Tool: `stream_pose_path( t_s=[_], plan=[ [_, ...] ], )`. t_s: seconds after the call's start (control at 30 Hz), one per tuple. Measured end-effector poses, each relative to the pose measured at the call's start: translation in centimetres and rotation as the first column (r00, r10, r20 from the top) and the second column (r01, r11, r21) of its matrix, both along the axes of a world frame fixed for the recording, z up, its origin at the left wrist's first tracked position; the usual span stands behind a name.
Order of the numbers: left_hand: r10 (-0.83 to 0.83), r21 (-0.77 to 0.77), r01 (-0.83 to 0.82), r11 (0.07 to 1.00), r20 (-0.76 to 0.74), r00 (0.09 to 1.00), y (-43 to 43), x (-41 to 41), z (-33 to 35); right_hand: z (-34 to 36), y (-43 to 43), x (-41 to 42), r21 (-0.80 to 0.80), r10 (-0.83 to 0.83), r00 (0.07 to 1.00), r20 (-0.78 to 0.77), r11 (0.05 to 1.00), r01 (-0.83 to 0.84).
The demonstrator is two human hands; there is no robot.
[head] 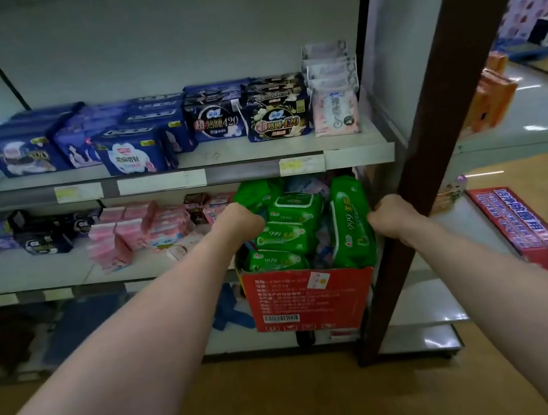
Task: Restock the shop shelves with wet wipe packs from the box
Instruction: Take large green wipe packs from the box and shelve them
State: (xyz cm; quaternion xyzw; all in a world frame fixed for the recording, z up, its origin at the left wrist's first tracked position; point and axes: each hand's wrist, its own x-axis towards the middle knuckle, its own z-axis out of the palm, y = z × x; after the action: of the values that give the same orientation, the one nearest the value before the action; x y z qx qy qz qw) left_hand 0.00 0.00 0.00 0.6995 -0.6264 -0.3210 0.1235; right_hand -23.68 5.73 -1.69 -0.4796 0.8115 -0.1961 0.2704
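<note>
Several wet wipe packs shelved yet, head view? — Checker.

None plainly. Item: green packs, heaped in the red box to its rim. — Stock-taker.

Box position? — Checker.

Held up at the middle shelf, just beside the brown post. Left hand grips its left wall, right hand its right wall, both clasped close. — Stock-taker.

Progress? — Checker.

Judged barely begun: box full, every pack yet to be placed. Pink packets occupy the shelf's left. — Stock-taker.
</note>
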Motion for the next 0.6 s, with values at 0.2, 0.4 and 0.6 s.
stream_pose_path(
  t_s=[0.2,0.4,0.6],
  plan=[
    [-0.049,0.111,0.039,0.993,0.093,0.994,-4.1,0.7,-1.8,-2.0,-2.7,0.0,0.151,-0.073,0.996,-0.042,0.985,0.079],
    [-0.1,0.118,0.089,0.989,0.095,0.99,-7.2,1.8,-3.3,-3.6,-5.3,-0.7,0.202,-0.115,0.993,-0.014,0.973,0.116],
    [-0.147,0.131,0.135,0.982,0.083,0.986,-9.1,1.2,-4.5,-3.8,-6.4,-2.5,0.205,-0.098,0.994,-0.051,0.973,0.106]
  ],
)
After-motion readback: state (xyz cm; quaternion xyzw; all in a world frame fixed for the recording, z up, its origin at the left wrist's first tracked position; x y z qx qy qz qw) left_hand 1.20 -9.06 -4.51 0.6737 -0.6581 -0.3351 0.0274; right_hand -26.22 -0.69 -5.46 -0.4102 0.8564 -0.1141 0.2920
